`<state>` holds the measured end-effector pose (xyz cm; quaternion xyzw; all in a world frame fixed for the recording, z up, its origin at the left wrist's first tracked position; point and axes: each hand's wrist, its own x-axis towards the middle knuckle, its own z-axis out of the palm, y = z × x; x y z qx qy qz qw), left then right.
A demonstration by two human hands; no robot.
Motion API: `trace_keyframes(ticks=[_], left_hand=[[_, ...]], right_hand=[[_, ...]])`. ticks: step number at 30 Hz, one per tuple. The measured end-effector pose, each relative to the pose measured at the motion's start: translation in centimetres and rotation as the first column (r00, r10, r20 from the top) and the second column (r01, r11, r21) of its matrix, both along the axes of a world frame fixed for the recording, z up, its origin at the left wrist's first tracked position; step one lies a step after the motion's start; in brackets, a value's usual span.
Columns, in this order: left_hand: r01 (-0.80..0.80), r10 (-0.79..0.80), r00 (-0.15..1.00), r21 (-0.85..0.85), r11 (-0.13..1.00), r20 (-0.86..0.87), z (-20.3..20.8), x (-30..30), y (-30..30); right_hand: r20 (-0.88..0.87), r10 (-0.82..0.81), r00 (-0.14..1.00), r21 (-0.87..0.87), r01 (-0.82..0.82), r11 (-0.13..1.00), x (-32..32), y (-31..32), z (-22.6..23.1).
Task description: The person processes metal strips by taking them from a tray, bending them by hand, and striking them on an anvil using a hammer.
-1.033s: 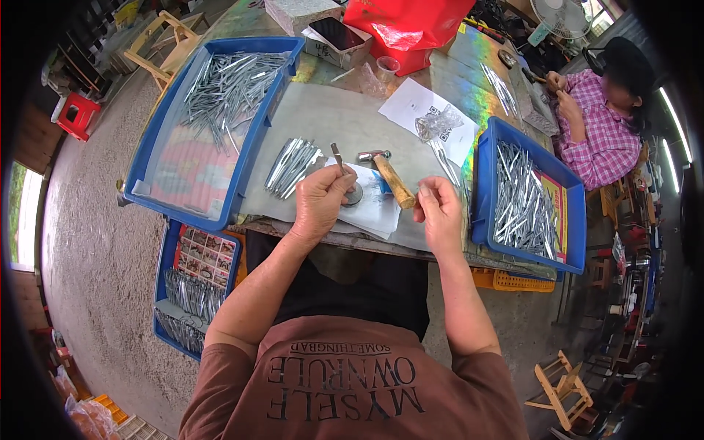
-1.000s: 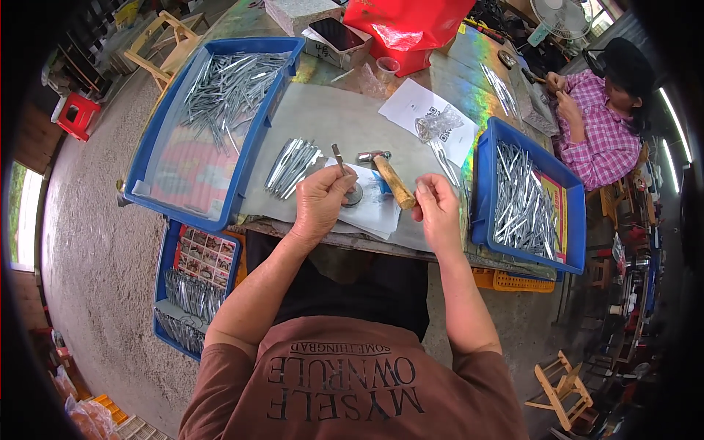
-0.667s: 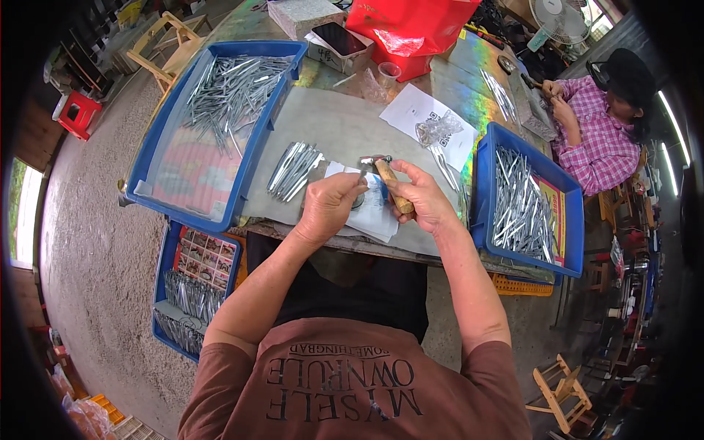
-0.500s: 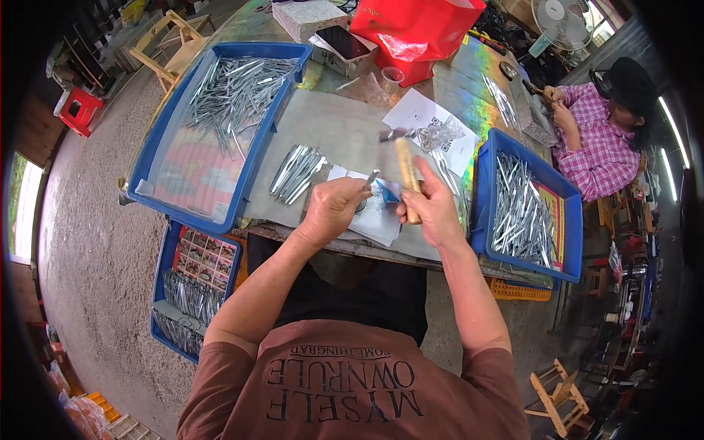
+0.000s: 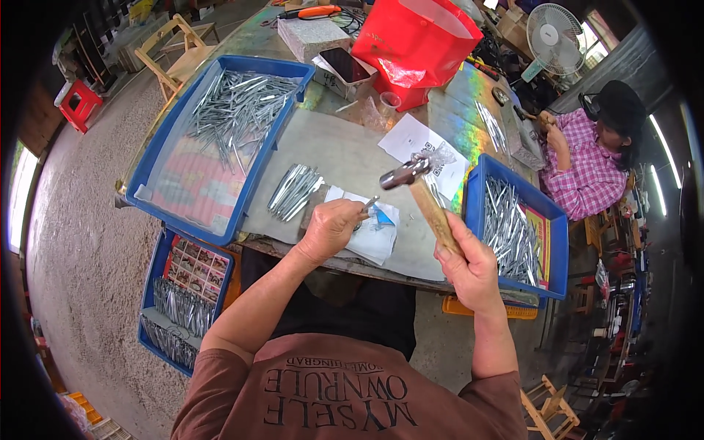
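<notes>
My right hand [image 5: 471, 268] is closed round the wooden handle of a hammer [image 5: 434, 218], its metal head raised over the table toward the left. My left hand [image 5: 330, 229] is pinched on a thin silvery metal piece [image 5: 372, 202]; only its tip shows past the fingers. Under that tip lie white papers [image 5: 380, 243] with a blue patch. Left of my left hand, a bundle of slender metal pieces [image 5: 295, 192] rests on the grey sheet [image 5: 345, 139].
Blue trays of metal pieces stand left [image 5: 253, 209] and right [image 5: 557, 290]; another blue tray [image 5: 150, 293] sits lower left. Behind are a red bag [image 5: 411, 48], a phone [image 5: 345, 64] and a stone block [image 5: 314, 37]. At right, a co-worker in a checked shirt [image 5: 579, 180] handles a tool.
My right hand has moved right and nearer, and the hammer has swung up with its head larger in view. My left hand stays almost in place, still pinching the metal piece.
</notes>
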<state>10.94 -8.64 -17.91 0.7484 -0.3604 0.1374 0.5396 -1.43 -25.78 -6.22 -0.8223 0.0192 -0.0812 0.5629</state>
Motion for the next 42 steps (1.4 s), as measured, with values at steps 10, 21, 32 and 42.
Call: trace_keyframes(ticks=[10, 21, 32, 42], left_hand=[[-0.006, 0.006, 1.000, -0.010, 1.000, -0.001, 0.3, -0.3, 0.2], [0.010, -0.008, 0.999, -0.049, 0.999, 0.038, -0.3, -0.2, 0.1], [0.000, 0.001, 0.998, -0.004, 1.000, 0.064, -0.7, -0.1, 0.2], [-0.016, 0.017, 0.998, -0.012, 1.000, 0.061, -0.2, -0.6, 0.1]], right_hand=[[0.341, -0.102, 0.935, -0.243, 0.192, 0.951, -1.3, 1.5, 7.3], [0.255, 0.078, 0.964, -0.547, 0.077, 0.834, -0.8, 1.0, 7.6], [0.061, 0.121, 0.991, -0.568, -0.065, 0.821, -0.2, 1.2, 4.6], [0.286, 0.260, 0.922, -0.721, 0.028, 0.692, -0.3, 0.6, 4.7]])
